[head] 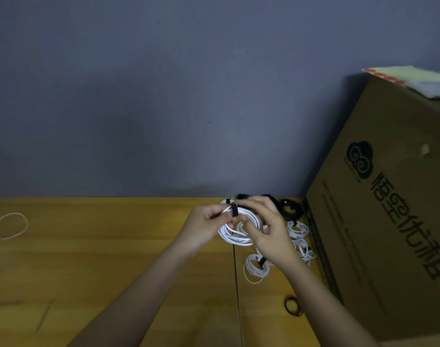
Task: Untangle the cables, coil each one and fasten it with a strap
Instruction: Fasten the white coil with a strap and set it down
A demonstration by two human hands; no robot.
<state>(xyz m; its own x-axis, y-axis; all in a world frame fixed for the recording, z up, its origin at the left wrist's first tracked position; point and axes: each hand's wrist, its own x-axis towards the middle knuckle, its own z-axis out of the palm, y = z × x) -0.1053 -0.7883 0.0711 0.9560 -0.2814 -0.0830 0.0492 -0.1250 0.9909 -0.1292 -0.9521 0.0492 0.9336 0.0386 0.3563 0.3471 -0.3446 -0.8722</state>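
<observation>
Got the white cable coil (pixel 239 229) held up just above the wooden table (pixel 114 259), with a black strap (pixel 234 211) going round its top edge. My left hand (pixel 204 226) pinches the loops at the strap, and my right hand (pixel 266 229) has fingers curled on the far side, thumb through the middle. It's light, floppy stuff, so I reckon it'll spring apart if I don't keep hold right where the strap crosses. Finished strapped coils (pixel 256 267) lie just beside it, a cardboard box (pixel 389 196) to the right, and a loose cable (pixel 9 226) is well off left.
</observation>
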